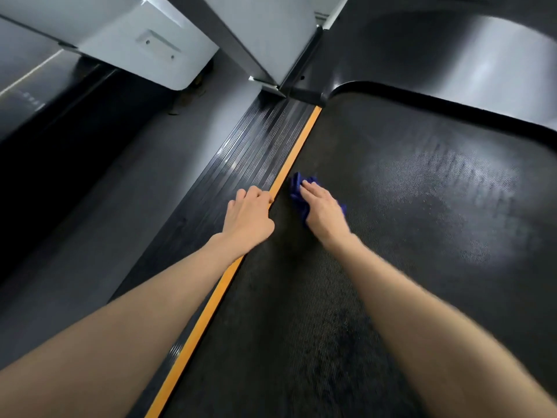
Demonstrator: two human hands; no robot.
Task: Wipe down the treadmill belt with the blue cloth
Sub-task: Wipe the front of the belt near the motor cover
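1. Black textured treadmill belt (pixel 407 236): spreads beneath and right of the right hand.
2. Ribbed black side rail (pixel 241 164): under the left hand.
3. Left hand (pixel 248 217): fingers bent, grasping nothing, evidently propped for support.
4. Right hand (pixel 322 209): fingers straight, pressing down.
5. Crumpled blue cloth (pixel 297 188): pinned beneath the right hand on the belt.

Bare left forearm (pixel 150 312), bare right forearm (pixel 437 312), both slim and smooth, bare left hand (pixel 248 217) at the orange strip (pixel 211 303), bare right hand (pixel 321 208) just right of that strip, slender fingers (pixel 310 190), outlines slightly blurred
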